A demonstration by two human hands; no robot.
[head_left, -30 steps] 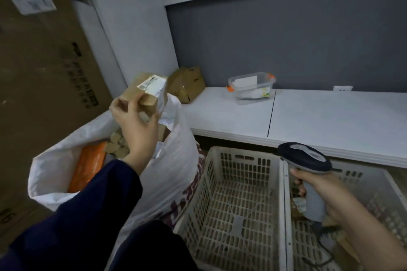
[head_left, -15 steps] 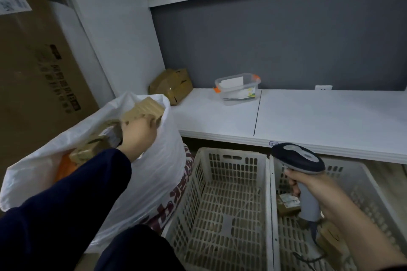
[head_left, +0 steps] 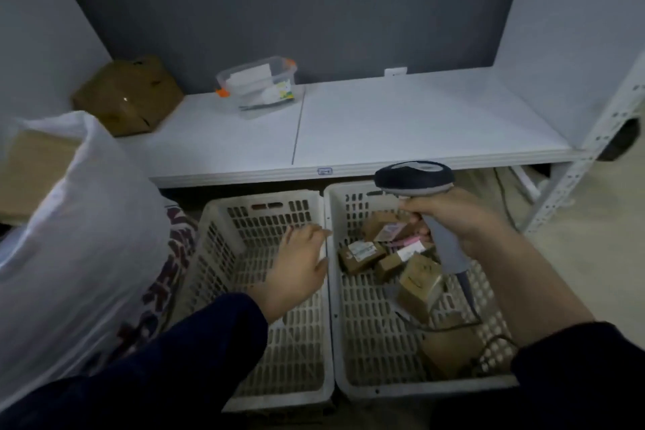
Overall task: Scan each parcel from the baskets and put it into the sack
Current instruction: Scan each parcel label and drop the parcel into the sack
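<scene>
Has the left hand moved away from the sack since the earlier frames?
Yes. The left hand has left the sack mouth and moved rightward; it is now open and empty over the left basket.

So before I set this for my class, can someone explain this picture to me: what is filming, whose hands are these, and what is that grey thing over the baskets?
There is no machine here. A person wears one camera on the head, so you look forward and down at their own two hands. The left hand is open above the left basket and holds nothing. The right hand grips a grey barcode scanner over the right basket, where several brown parcels lie. The white sack for scanned parcels stands at the left. On the white shelf behind sit a clear tub and a brown box.
</scene>
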